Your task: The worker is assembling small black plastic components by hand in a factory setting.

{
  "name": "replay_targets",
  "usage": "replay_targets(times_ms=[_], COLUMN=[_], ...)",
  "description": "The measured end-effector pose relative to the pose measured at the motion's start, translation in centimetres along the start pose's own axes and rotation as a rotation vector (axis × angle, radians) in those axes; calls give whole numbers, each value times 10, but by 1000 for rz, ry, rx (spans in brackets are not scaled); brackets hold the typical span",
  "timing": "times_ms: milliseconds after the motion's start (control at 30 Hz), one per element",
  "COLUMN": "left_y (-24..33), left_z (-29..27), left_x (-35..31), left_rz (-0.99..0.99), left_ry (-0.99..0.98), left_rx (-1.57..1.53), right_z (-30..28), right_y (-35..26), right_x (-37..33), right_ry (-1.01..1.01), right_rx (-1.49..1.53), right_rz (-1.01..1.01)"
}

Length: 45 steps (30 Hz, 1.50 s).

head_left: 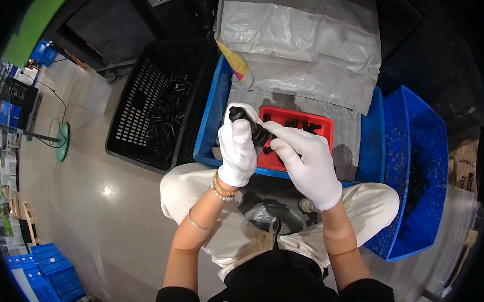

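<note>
Both my hands wear white gloves and meet in front of me, above the near part of a red tray (329, 134). My left hand (236, 148) is wrapped round a black moulded plastic part (258, 133), whose rounded end sticks out past the thumb. The fingers of my right hand (302, 156) pinch the other end of that same part. Several smaller black pieces (292, 123) lie in the red tray, partly hidden by my hands. Under the tray, a grey plastic sheet (306, 40) covers a blue bin (373, 148).
At the left stands a black slotted crate (132, 119) holding many thin black parts (171, 107). A tall blue bin (393, 211) with black bits inside is at the right. A yellow bag corner (235, 62) pokes over the sheet. Blue crates (56, 272) sit at the lower left.
</note>
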State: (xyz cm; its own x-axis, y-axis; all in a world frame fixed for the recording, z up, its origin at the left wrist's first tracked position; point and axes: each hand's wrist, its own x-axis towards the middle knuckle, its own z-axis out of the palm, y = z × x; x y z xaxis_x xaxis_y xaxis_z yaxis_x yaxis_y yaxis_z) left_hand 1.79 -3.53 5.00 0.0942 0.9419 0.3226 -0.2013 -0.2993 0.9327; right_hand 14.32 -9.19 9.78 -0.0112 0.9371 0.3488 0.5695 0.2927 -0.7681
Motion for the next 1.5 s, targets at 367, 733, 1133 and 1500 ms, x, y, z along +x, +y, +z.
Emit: replay_targets(times_ms=[367,733,1133,1500], left_y=[5,2,-31,-16], left_z=[3,-2,-35,-138], left_x=[3,1,18,57], left_rz=[5,34,534,-281], left_ry=[11,14,230,482], left_rx=[25,134,939,-810], right_z=[-13,-3,46,138], right_y=[-8,6,64,353], right_x=[3,5,45,-83], right_ry=[-143,-48,-4,-924], right_rx=[0,210,340,-531], right_rz=[42,107,453,557])
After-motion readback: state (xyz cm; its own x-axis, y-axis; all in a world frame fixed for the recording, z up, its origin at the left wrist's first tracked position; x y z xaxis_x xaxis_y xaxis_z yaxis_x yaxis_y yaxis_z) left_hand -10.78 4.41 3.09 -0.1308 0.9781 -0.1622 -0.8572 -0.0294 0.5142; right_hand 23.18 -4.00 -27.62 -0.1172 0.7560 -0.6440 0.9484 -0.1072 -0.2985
